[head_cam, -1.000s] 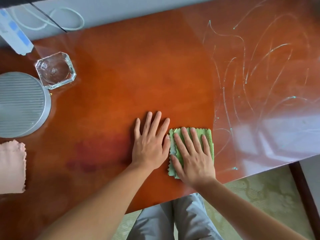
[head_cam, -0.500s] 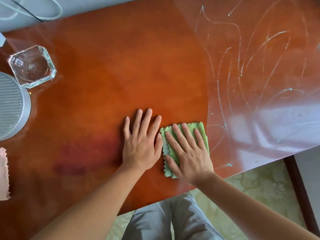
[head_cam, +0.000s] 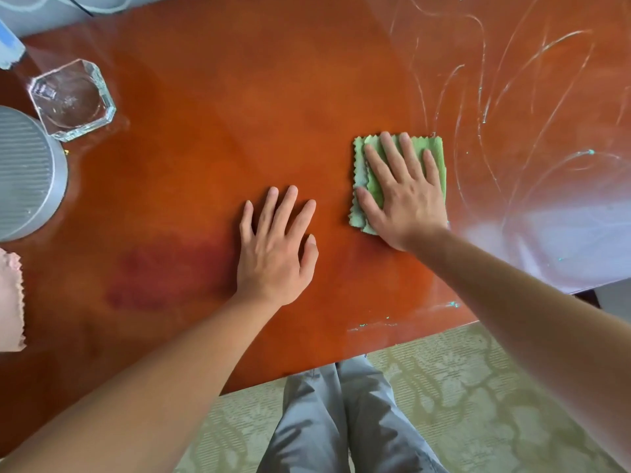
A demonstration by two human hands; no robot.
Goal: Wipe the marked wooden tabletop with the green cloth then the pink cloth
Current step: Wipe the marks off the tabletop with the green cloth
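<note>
The folded green cloth point(head_cam: 433, 155) lies flat on the reddish wooden tabletop point(head_cam: 222, 114), right of the middle. My right hand point(head_cam: 399, 192) presses on it with straight, spread fingers. My left hand point(head_cam: 276, 247) rests flat on the bare wood a hand's width to the left of the cloth, fingers straight. White and teal scribble marks point(head_cam: 505, 97) cover the right part of the tabletop, starting just right of the cloth. The pink cloth point(head_cam: 10, 302) lies at the left edge of the view, cut off by the frame.
A clear glass ashtray point(head_cam: 73, 97) sits at the far left, and a round grey ribbed device point(head_cam: 24, 172) stands in front of it. A white cable point(head_cam: 68, 5) runs along the back. The table's front edge point(head_cam: 375, 353) is close to my legs.
My right hand has slid the green cloth away from my left hand, to the right and farther from me, toward the marks. My left hand has stayed flat on the wood.
</note>
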